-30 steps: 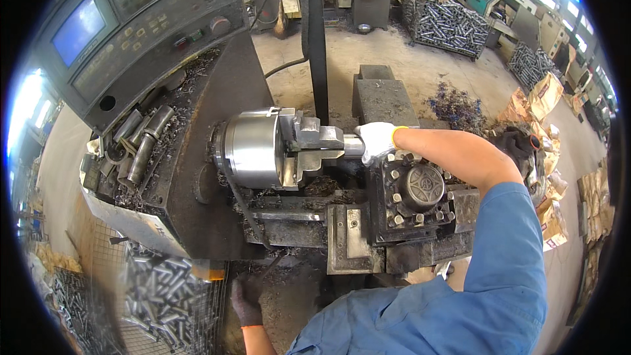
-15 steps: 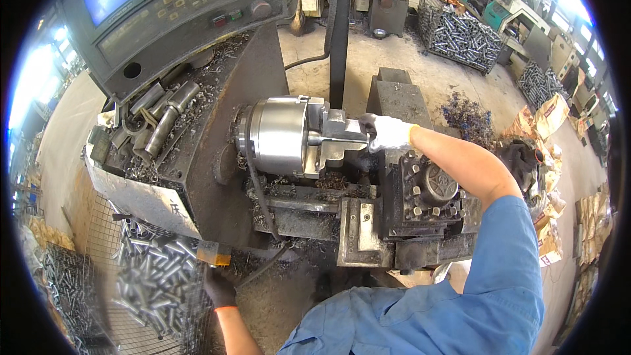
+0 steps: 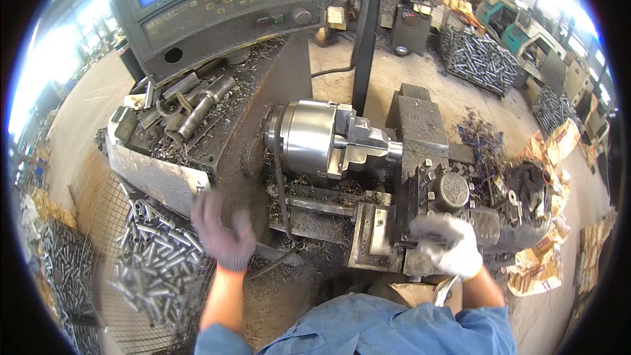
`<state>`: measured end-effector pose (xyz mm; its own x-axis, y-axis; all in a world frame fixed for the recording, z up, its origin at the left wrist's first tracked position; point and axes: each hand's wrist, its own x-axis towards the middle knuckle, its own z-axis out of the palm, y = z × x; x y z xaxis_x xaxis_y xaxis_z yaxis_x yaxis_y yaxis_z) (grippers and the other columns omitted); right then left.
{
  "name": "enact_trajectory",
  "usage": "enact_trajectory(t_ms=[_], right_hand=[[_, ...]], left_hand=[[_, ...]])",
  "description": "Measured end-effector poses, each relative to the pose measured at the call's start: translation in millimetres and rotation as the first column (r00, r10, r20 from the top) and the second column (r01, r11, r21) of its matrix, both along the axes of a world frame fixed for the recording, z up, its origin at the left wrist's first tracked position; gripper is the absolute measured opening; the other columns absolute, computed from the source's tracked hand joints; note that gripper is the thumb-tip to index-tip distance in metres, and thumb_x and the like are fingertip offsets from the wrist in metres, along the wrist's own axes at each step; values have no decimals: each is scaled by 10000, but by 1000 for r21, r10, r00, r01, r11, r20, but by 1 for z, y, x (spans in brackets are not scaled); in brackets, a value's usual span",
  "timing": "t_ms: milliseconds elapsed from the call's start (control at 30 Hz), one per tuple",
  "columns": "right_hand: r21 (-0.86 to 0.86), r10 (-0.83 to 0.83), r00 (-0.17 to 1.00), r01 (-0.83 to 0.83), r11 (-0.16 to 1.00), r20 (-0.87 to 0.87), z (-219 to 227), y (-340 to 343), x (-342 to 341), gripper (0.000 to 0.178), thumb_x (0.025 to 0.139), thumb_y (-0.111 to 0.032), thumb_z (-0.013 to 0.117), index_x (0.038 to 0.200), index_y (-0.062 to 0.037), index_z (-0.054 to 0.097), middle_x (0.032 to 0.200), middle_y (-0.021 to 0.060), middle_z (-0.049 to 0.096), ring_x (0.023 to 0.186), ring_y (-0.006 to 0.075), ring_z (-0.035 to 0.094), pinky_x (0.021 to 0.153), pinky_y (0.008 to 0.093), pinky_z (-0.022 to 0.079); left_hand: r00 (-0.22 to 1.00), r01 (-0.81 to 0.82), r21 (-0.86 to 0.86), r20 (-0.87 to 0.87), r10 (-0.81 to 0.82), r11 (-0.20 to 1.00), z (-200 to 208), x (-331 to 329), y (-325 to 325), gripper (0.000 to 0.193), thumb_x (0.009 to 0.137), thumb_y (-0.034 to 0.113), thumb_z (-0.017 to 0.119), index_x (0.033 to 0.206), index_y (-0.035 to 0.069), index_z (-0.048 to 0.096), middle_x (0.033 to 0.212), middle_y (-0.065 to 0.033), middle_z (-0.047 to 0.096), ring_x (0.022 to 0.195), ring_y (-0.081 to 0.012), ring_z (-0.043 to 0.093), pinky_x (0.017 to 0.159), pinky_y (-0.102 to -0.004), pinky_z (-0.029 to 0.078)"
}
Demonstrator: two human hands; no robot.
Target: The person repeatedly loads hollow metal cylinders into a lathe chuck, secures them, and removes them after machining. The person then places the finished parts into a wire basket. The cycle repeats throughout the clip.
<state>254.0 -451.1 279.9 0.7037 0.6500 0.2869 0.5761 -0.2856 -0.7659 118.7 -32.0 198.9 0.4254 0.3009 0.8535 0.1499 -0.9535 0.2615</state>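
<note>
My left hand (image 3: pixel 223 233), in a dark grey glove with an orange cuff, is raised in front of the lathe's left housing. Its fingers are spread, slightly blurred, with nothing in them. My right hand (image 3: pixel 450 243), in a white glove, hovers at the front of the bolted tool post (image 3: pixel 453 190). Its fingers and thumb are curved and apart, and no held thing shows. Beyond both hands, a shiny lathe chuck (image 3: pixel 305 138) has its stepped jaws (image 3: pixel 361 138) around a metal rod. A bright round end (image 3: pixel 394 150) shows past the jaws, beside a dark block (image 3: pixel 420 128).
A control panel (image 3: pixel 223 10) with a blue screen stands at the far left. Metal pieces (image 3: pixel 200 108) lie on the chip-covered housing below it. A wire basket of short metal tubes (image 3: pixel 158 263) is at the lower left. Paper sacks (image 3: pixel 539 266) and tangled chips (image 3: pixel 480 135) lie right.
My right hand has left the rod end at the chuck and come back toward me, by the tool post. My left hand has risen from the small box beside the basket, its fingers now spread.
</note>
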Motion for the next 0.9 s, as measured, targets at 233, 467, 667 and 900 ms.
enact_trajectory(t_ms=[233, 467, 667, 900], right_hand=[[-88, -47, 957, 22, 996, -287, -49, -13, -22, 470, 923, -128, 811, 1369, -22, 707, 1203, 137, 767, 1063, 177, 731, 944, 331, 600], [-45, 44, 890, -72, 996, -453, -96, -7, -21, 380, 932, -150, 803, 1300, -74, 749, 1163, 151, 787, 1038, 263, 777, 926, 368, 618], [-104, 180, 817, -280, 955, -548, -132, 11, -21, 316, 893, -45, 753, 1207, -20, 769, 1193, 131, 792, 1046, 242, 776, 965, 337, 605], [-259, 358, 855, -468, 845, -376, -164, 37, -39, 265, 890, -39, 745, 1150, -12, 785, 1110, 128, 810, 974, 241, 789, 872, 324, 612]], left_hand=[[940, -149, 96, -296, 171, 984, 145, 246, 36, 837, 992, 290, 671, 1697, 133, 247, 1246, -228, 699, 1088, -467, 710, 934, -586, 564], [872, -220, 192, -401, 281, 956, 172, 274, 22, 746, 967, 415, 673, 1617, 259, 342, 1183, -195, 742, 1015, -423, 761, 818, -580, 593], [936, -27, 238, -336, 109, 971, 102, 130, -28, 642, 979, 508, 678, 1527, 204, 540, 1245, -172, 731, 955, -408, 750, 803, -535, 593], [886, -391, -391, -406, 225, 833, -76, -146, -94, 451, 950, 304, 769, 1353, 127, 674, 1141, -145, 751, 1015, -347, 733, 864, -449, 591]])
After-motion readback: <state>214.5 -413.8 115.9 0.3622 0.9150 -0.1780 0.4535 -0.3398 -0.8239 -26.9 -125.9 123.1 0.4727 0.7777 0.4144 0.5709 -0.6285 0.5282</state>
